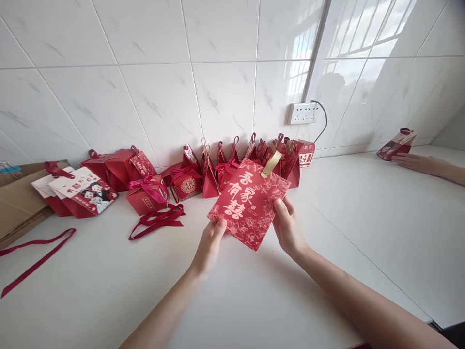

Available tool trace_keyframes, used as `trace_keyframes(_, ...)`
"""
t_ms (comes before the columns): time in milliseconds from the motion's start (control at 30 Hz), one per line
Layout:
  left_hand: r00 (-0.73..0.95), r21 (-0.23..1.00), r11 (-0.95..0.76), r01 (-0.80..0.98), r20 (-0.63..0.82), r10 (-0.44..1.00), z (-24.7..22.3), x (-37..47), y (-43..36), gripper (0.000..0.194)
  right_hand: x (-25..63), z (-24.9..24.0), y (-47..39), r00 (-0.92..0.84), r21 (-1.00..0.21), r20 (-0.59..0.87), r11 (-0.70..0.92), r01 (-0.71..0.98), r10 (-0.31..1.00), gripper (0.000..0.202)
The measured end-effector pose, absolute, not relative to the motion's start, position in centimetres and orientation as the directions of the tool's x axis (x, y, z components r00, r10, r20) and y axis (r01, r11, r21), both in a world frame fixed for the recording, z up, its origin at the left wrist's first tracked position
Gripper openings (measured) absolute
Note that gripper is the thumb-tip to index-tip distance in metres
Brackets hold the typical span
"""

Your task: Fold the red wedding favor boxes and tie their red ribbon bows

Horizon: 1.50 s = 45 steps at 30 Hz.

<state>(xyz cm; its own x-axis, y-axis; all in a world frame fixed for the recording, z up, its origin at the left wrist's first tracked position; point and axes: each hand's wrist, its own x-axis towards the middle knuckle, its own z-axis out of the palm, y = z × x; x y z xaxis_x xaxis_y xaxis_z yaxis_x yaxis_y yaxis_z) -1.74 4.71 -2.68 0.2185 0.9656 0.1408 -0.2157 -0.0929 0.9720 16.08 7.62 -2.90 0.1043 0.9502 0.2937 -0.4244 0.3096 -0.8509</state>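
Loose red ribbon [38,264]: one length, far left, lying on the white counter [363,218].

Cardboard [22,208]: brown, leaning beside the gift boxes.

White-and-red boxes [83,194]: two, overlapping, ribbon loop on top.

Ribbon bundle [160,216]: folded loosely on the counter, in front of a bow-tied box [145,202].

Row of small red boxes [210,179]: along the tiled wall, many with loops.

Left hand [209,245]: your fingers grasp the red card box at its lower left corner, thumb on the front face.

Red card box [250,203]: one, tilted, raised between your hands in front of the row; pale characters and flowers on the face, gold loop [271,165] at the top; depth hidden. Probably light and stiff, the printed face perhaps a little slippery, the edges easily creased. Best held as you have it, by opposite edges, pressing gently; the loop likely suits lifting only.

Right hand [288,228]: your fingers grasp the right edge, thumb in front.

Socket strip [303,114]: white, on the wall.

Co-worker's hand [410,162]: far right, touching another box [395,144]; grip unclear.
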Motion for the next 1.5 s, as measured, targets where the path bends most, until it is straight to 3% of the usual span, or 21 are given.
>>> trace_keyframes(167,0.468,0.996,0.044,-0.072,-0.005,0.884,-2.6,-1.8,4.6,0.062,16.6,-2.3,7.6,0.216,-0.846,0.268,0.337,-0.413,0.939,0.04)
trace_keyframes(367,0.555,0.998,0.061,-0.026,-0.036,0.831,-2.3,-1.6,4.3,0.06,16.9,-2.0,7.1,0.199,-0.864,0.359,0.405,-0.298,0.912,0.041)
trace_keyframes(1000,0.502,0.999,0.04,-0.011,-0.029,0.864,-2.4,-1.3,4.0,0.047,16.9,-1.7,7.0,0.164,-0.878,0.355,0.388,-0.28,0.921,0.041)
trace_keyframes(1367,0.529,0.98,0.036,-0.198,0.076,0.845,-2.0,-0.6,3.7,0.068,17.8,-3.0,7.5,0.167,-0.924,0.28,0.312,-0.221,0.945,0.045)
trace_keyframes(1433,0.543,0.985,0.019,-0.173,0.079,0.836,-2.1,-0.6,3.8,0.071,17.8,-2.8,7.4,0.178,-0.932,0.281,0.312,-0.185,0.943,0.046)
trace_keyframes(1500,0.534,0.999,-0.026,-0.04,0.043,0.845,-2.2,-1.2,4.1,0.068,17.9,-2.8,7.4,0.219,-0.944,0.281,0.31,-0.111,0.934,0.047)
